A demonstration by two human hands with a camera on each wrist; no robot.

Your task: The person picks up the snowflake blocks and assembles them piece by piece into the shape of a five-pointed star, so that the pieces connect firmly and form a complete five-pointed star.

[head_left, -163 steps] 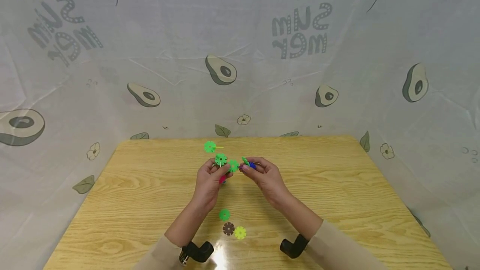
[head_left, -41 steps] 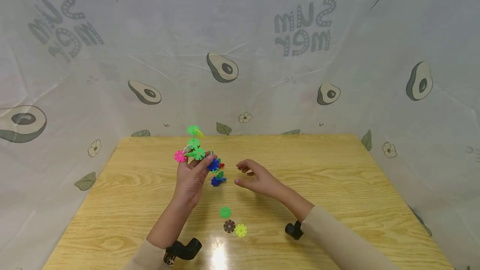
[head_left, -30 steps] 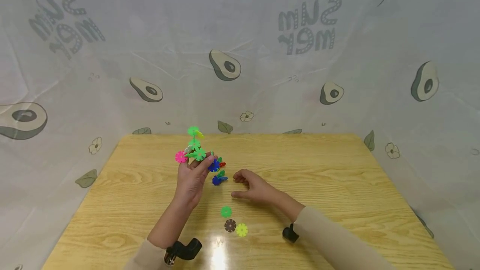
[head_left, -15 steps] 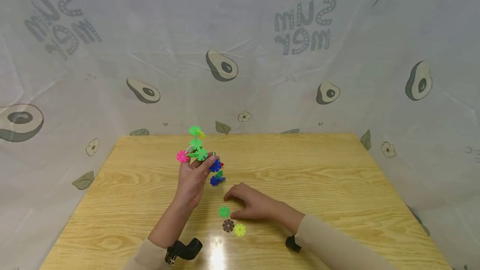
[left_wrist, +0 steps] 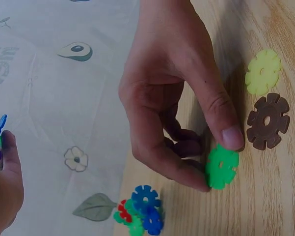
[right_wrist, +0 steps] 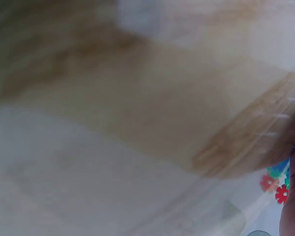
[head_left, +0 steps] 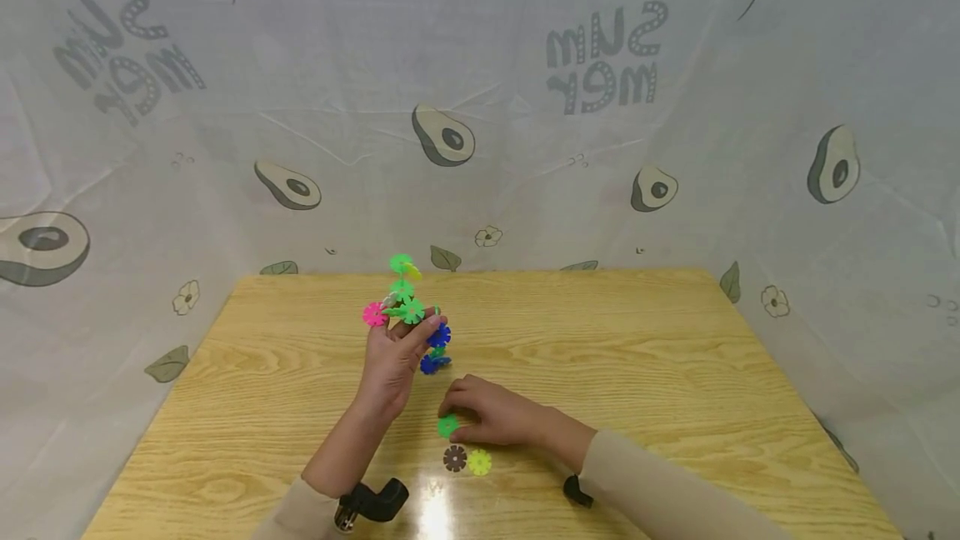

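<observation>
My left hand (head_left: 388,361) holds up a joined string of notched, flower-shaped building discs. A pink disc (head_left: 375,314), green discs (head_left: 411,312) and a yellow disc (head_left: 413,271) stick out above the fingers, with a blue disc (head_left: 440,335) by the thumb. Lower on the table, my right hand (head_left: 495,413) pinches a loose green disc (head_left: 447,426) by its edges. In the left wrist view, the right thumb overlaps the top of that green disc (left_wrist: 222,168), and the index fingertip is at its lower side. The right wrist view is mostly blurred.
A brown disc (head_left: 454,458) and a yellow-green disc (head_left: 479,462) lie flat just below the right hand. Beyond the left hand is a cluster of blue, green and red discs (left_wrist: 145,197). A patterned sheet (head_left: 480,148) hangs behind the wooden table (head_left: 637,340).
My right hand has come down toward the near side of the table and taken hold of the loose green disc. The left hand keeps its string of discs, shifted slightly right.
</observation>
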